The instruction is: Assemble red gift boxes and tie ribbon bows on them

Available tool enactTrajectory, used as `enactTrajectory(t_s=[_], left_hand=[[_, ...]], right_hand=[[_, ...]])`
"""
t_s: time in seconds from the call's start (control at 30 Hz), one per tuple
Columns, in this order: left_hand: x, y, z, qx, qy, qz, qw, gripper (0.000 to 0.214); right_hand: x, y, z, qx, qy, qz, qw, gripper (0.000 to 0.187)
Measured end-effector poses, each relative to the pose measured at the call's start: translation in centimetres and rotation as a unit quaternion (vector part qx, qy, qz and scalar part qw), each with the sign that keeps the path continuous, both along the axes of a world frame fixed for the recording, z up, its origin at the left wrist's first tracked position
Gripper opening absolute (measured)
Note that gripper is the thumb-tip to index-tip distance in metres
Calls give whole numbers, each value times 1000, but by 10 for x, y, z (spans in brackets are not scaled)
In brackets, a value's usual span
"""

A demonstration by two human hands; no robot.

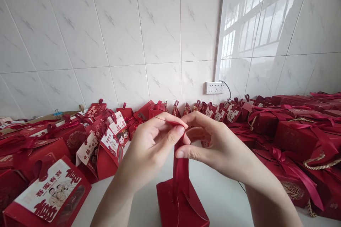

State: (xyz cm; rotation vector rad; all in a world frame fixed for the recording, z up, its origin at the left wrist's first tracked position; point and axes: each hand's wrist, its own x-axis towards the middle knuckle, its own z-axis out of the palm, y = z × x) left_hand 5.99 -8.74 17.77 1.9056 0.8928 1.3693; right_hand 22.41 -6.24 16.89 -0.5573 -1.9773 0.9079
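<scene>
A small red gift box [181, 207] stands on the white table [221, 195] right in front of me. A dark red ribbon [180, 170] rises from its top up to my hands. My left hand [150, 145] pinches the ribbon's upper end between thumb and fingers. Opposite it, my right hand [213, 145] pinches the same ribbon, the fingertips of both hands meeting above the box.
Red gift boxes with printed labels [53, 191] crowd the left side, and ribbon-tied red boxes [293, 138] with rope handles fill the right. More small boxes line the tiled wall [160, 42]. A white wall socket [215, 87] sits at the corner.
</scene>
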Motion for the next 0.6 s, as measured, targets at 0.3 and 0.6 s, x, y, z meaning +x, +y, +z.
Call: enactTrajectory(t_s=[0.3, 0.6], left_hand=[[-2, 0, 0, 5, 34, 24, 999, 15], [-2, -1, 1, 32, 72, 52, 996, 17]], right_hand=[[6, -4, 2, 2, -99, -55, 994, 11], [0, -6, 0, 106, -122, -189, 969, 11]])
